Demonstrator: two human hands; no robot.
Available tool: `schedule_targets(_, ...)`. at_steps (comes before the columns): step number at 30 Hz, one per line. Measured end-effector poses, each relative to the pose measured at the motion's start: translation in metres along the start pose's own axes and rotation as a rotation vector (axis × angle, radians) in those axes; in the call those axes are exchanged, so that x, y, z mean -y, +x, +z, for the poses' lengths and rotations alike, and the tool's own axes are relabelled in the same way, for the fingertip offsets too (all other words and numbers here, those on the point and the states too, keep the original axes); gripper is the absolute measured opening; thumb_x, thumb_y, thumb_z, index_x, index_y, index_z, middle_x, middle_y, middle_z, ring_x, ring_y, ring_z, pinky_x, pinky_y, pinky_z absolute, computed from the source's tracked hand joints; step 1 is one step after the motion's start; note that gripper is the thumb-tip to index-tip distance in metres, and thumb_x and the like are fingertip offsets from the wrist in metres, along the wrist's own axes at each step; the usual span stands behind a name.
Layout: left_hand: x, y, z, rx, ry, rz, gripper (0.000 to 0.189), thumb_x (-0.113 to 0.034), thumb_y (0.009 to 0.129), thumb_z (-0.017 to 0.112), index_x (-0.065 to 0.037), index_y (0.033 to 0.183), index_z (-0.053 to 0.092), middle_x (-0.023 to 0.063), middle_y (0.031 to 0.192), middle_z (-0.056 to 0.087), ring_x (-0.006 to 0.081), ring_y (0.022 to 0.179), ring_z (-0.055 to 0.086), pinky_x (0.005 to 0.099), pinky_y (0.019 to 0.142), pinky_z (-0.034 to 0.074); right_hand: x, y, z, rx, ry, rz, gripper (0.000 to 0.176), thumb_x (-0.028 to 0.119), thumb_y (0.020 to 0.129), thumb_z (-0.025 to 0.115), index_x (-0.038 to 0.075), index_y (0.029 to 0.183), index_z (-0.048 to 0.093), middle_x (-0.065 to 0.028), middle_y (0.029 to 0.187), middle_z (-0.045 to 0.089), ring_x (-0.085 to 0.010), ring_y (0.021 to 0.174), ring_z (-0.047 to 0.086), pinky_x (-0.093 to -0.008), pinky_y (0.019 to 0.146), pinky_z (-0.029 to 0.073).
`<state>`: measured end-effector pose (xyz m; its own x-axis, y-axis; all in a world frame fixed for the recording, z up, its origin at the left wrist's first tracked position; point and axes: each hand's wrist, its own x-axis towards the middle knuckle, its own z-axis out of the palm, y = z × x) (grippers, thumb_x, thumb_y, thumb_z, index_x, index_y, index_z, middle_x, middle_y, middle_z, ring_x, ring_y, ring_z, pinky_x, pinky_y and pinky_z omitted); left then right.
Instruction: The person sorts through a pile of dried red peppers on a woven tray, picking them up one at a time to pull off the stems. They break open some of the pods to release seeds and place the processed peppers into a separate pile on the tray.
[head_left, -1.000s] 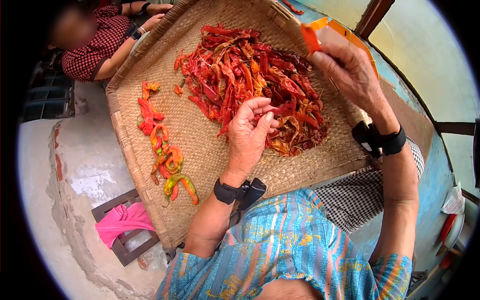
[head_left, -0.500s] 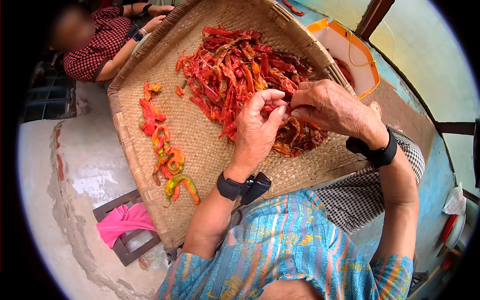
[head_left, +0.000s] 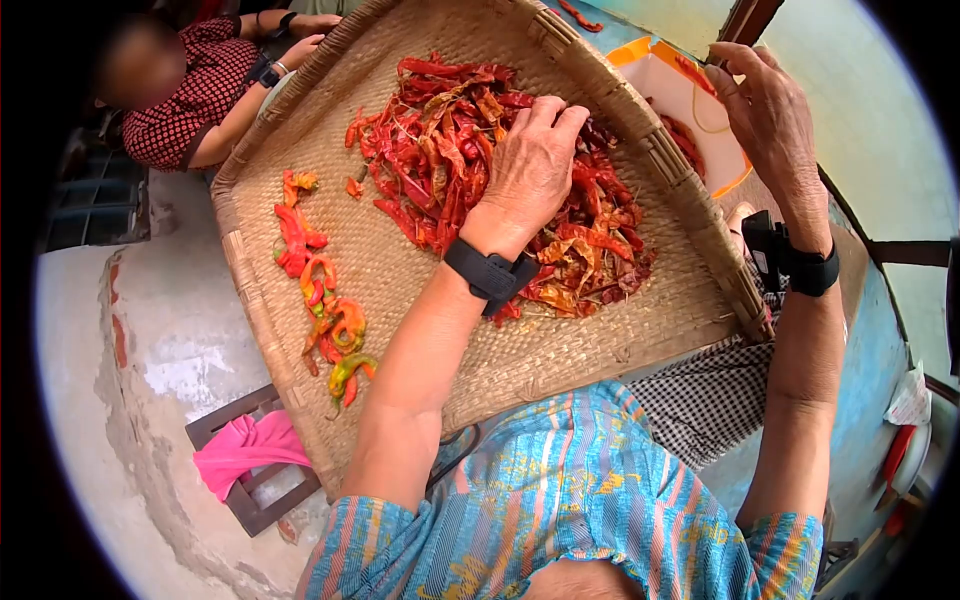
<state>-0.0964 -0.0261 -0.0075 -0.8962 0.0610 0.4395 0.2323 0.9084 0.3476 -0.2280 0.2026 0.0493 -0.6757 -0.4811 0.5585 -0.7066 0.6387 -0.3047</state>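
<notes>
Dried red chilies (head_left: 440, 165): they lie in a loose pile around the middle of the woven tray (head_left: 500, 350), a little toward one o'clock.
Left hand (head_left: 535, 160): it rests on this pile, fingers bent downward; the fingertips are hidden, so I cannot tell if they grip something.
Right hand (head_left: 770, 115): it is raised at two o'clock, thumb and fingers parted, nothing seen between them.
Red chili piece (head_left: 693, 73): it is just beside that thumb, before the orange-rimmed container (head_left: 650, 80); whether they touch, I cannot tell.
Orange-green chilies (head_left: 347, 325): they form a row toward nine o'clock.
Risk: the piece could miss the container if it falls askew; brittle-looking chilies could break under hard pressing.
</notes>
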Motion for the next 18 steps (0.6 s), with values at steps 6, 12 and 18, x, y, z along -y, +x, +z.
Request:
schedule_targets(6,0.003,0.003,0.006,0.046,0.100,0.011,0.035,0.009,0.080,0.059,-0.004,0.113,0.059,0.0144,0.110,0.059,0.0361,0.098,0.062,0.0437,0.083,0.054,0.016,-0.006,0.008,0.054,0.059,-0.193,0.021,0.021,0.096,0.062,0.004,0.109,0.065,-0.0118,0.088,0.063,-0.0244,0.072,0.064,-0.0355,0.065,0.051)
schedule_targets(12,-0.015,-0.012,-0.027,-0.139,-0.282,-0.140,0.025,0.002,0.083,0.069,-0.007,0.104,0.062,0.0080,0.101,0.063,0.0203,0.091,0.066,0.0320,0.076,0.057,0.034,-0.009,0.006,0.241,0.339,-0.124,0.022,0.015,0.090,0.066,0.006,0.110,0.068,-0.0134,0.091,0.067,-0.0308,0.077,0.066,-0.0360,0.071,0.054)
schedule_targets(18,-0.030,-0.057,-0.047,-0.197,-0.751,-0.395,0.017,-0.003,0.088,0.070,-0.005,0.103,0.062,0.0039,0.107,0.063,0.0112,0.090,0.064,0.0268,0.078,0.056,0.075,-0.021,0.007,0.522,0.608,-0.209,0.039,0.009,0.085,0.071,0.007,0.123,0.062,-0.0103,0.096,0.061,-0.0209,0.081,0.061,-0.0334,0.068,0.050)
